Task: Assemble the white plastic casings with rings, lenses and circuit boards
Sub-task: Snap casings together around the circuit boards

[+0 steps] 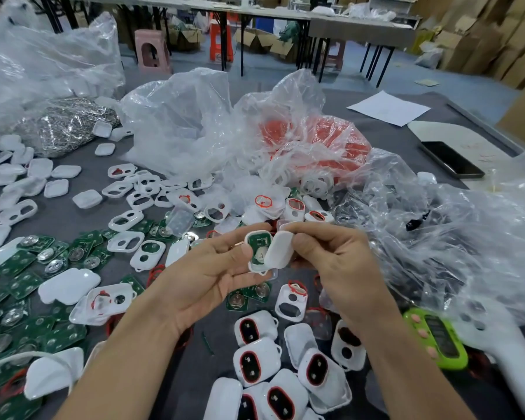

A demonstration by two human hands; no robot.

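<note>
Left grip point(212, 275) holds a casing point(256, 267) containing a circuit board point(259, 241) — right grip point(331, 259) pinches a white cover point(281, 250).

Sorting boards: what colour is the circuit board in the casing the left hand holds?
The circuit board is green, clearest in head view.

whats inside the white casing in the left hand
A green circuit board with a round silvery disc sits inside the casing. The white cover pinched in the right hand hides its right side, and anything under the board cannot be seen.
</note>
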